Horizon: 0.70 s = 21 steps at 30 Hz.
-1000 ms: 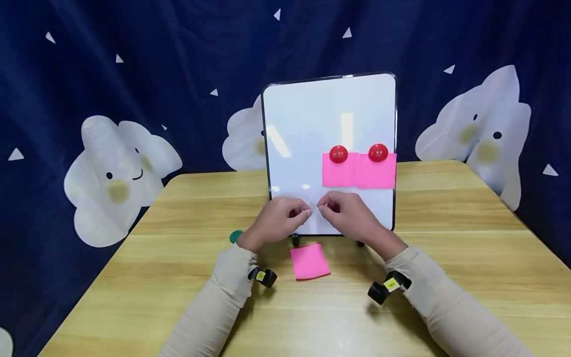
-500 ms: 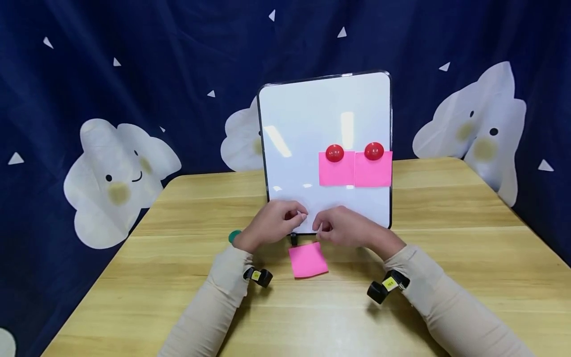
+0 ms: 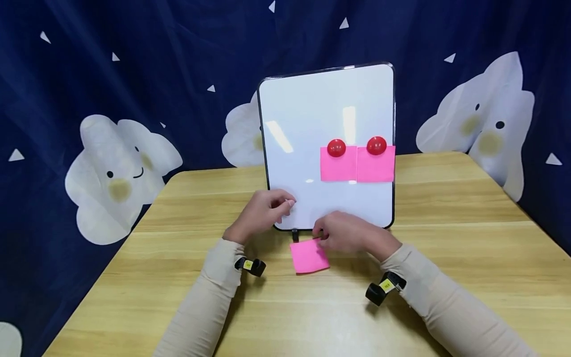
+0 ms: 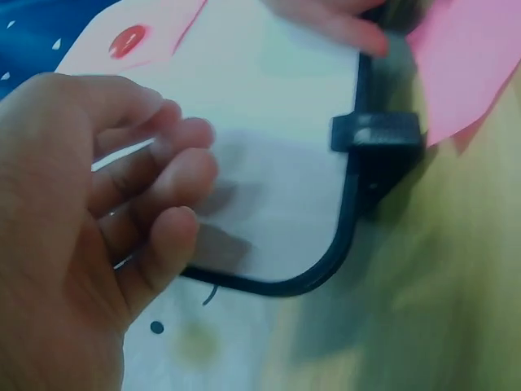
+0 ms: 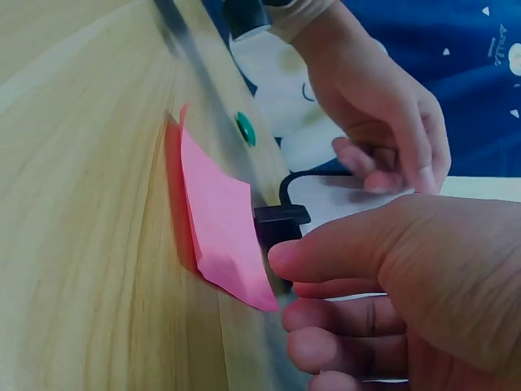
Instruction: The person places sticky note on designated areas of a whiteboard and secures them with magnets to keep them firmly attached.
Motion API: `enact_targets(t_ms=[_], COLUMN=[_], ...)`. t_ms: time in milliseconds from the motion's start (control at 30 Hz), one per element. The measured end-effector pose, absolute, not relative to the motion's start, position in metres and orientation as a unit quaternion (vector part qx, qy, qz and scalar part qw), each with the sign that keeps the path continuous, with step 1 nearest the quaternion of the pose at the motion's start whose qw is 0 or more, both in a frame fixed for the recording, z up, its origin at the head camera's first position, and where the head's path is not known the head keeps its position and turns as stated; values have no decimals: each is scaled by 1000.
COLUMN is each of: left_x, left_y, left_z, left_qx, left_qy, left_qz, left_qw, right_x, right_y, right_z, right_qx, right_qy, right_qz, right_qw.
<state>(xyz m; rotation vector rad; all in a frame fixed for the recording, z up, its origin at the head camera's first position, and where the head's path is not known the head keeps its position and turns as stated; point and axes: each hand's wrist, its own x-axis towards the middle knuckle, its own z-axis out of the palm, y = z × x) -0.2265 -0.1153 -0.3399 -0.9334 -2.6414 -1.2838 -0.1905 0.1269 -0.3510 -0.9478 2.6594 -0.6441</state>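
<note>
A whiteboard (image 3: 303, 119) with a black frame stands tilted back on the table. Two pink sticky notes hang side by side on it, the left note (image 3: 332, 171) and the right note (image 3: 376, 171), each under a round red magnet (image 3: 336, 148). My left hand (image 3: 269, 208) hovers before the board's lower left, fingers loosely curled, nothing visible in them in the left wrist view (image 4: 122, 179). A third pink sticky note (image 3: 309, 257) lies on the table below the board, one edge curling up. My right hand (image 3: 345, 232) has its fingertips at that note's upper right corner, thumb and fingers apart.
A black foot (image 3: 295, 235) supports the board's lower edge, just behind the loose note. A green magnet (image 5: 246, 129) lies on the wooden table (image 3: 276, 317), hidden in the head view. Behind hangs a dark blue curtain (image 3: 178, 49) with cloud faces.
Both hands have parted from in front of the board's lower middle. The left has drawn slightly left; the right has come down to the loose pink note.
</note>
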Motion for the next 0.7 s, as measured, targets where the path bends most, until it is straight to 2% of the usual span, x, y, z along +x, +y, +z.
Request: enact_targets(t_ms=[333,500,700], left_x=[-232,-233,-234], left_y=[-135,-140,-148], left_z=[-343,-346,-348], left_qx=[-249,-225,-236], left_qy=[-839,-834,-846], left_qz=[-470,-487,-462], left_qw=[117,126,125], right_x=[-186,-184,-181], right_y=[125,124,123], right_z=[-355,-355,-352], right_qx=[-315,-331,-339], right_qy=[916,914,919], right_qz=[-205,-182,-152], right_qw=[143,148,134])
